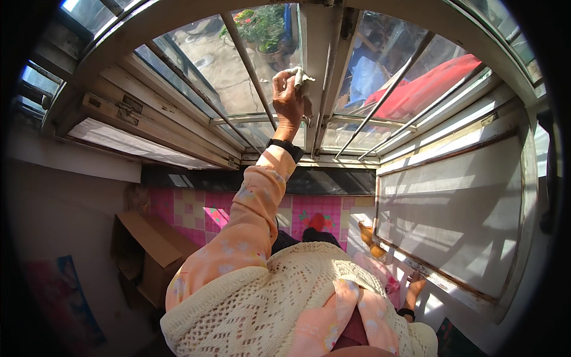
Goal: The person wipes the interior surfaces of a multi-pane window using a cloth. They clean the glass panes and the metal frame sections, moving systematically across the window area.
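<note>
My left hand (287,96) is raised and pinches a crumpled whitish cloth (299,76). It is at the window's left glass pane (214,62), beside the central wooden upright (316,58) and behind the metal bars; exact contact is hard to tell. Low on the right, my right hand (416,284) has its fingers curled at the lower edge of an inward-opened casement frame (464,296). Part of that hand is in shadow. Worn, chipped paint shows on the frame around its pale panel (450,214).
Vertical metal bars (243,53) cross the window opening. Another casement (151,129) stands inward at left. Below is a dark sill (330,180), then a pink patterned covering (316,209). An open cardboard box (151,250) sits lower left; yellow gourd-shaped objects (370,236) are beside the right casement.
</note>
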`<state>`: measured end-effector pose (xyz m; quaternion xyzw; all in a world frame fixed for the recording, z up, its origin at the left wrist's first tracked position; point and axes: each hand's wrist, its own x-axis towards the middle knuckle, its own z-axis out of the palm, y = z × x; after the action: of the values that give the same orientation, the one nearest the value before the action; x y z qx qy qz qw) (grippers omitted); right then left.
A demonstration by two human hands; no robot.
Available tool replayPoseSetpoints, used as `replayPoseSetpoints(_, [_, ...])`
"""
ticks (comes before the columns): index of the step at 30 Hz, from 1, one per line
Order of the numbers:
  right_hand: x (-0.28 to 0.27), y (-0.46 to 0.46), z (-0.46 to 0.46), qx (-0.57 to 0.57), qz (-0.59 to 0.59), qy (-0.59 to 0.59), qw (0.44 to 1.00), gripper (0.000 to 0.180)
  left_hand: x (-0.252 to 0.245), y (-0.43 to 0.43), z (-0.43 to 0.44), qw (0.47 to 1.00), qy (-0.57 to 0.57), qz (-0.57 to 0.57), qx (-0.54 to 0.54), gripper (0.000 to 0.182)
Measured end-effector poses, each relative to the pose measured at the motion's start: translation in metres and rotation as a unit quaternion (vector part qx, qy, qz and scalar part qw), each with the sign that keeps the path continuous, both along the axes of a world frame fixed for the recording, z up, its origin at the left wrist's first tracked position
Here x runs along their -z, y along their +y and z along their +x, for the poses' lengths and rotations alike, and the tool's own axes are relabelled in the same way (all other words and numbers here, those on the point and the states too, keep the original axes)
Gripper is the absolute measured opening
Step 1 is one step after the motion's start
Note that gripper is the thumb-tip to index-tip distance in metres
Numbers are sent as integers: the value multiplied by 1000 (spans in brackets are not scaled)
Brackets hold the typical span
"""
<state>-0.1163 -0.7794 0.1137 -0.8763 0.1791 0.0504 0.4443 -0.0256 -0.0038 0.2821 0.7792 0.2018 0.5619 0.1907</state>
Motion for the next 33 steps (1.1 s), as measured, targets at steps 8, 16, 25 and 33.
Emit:
replayPoseSetpoints(8, [2, -11, 34, 216, 111, 120, 963, 31, 8, -19, -65, 992, 16, -67, 105, 35])
replayPoseSetpoints(16, [-12, -19, 43, 159, 87, 116, 977, 57, -78, 37, -155, 995, -68, 40, -56, 49])
replayPoseSetpoints(25, [-23, -18, 53, 157, 1, 146, 977, 56, -29, 111, -84, 975, 27, 187, -120, 36])
replayPoseSetpoints(33, [-34, -12, 32, 166, -23, 72, 983, 44, 112, 93, -118, 952, 211, -192, -108, 16])
